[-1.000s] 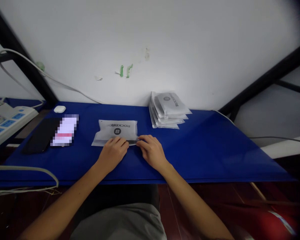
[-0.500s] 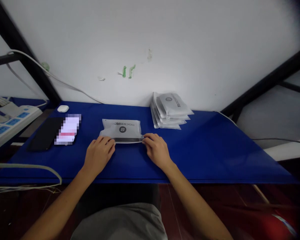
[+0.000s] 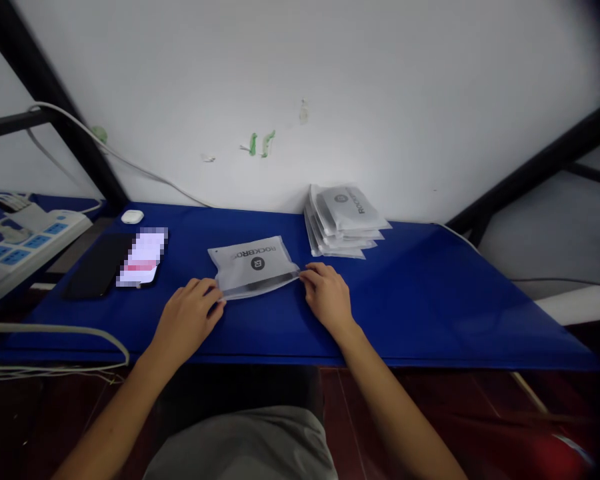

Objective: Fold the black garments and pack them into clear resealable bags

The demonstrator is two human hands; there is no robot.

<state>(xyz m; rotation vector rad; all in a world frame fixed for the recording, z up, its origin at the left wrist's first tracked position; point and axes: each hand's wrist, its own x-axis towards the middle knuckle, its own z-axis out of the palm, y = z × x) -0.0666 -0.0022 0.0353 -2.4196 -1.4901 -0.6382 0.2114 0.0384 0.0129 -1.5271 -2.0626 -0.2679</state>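
Note:
A frosted plastic zip bag (image 3: 253, 262) with a ROCKBROS print lies on the blue table, its lettering upside down to me and its near edge slanting up to the right. My left hand (image 3: 191, 315) pinches the bag's near left corner between thumb and fingers. At the near right corner, my right hand (image 3: 329, 297) has its fingertips closed on the bag's edge. Through the film near that edge shows a dark strip. Behind my right hand stands a leaning stack of similar filled bags (image 3: 347, 217) near the wall.
On the left of the blue table (image 3: 420, 300) lie a lit phone (image 3: 143, 259), a black flat object (image 3: 97, 267) and a white earbud case (image 3: 132, 217). A white power strip (image 3: 35, 250) stands farther left. Cables (image 3: 55, 329) loop at the left front edge.
The bag has turned, so its right end is now farther from me than its left. My left hand has shifted slightly left and nearer; my right hand has moved right with its corner.

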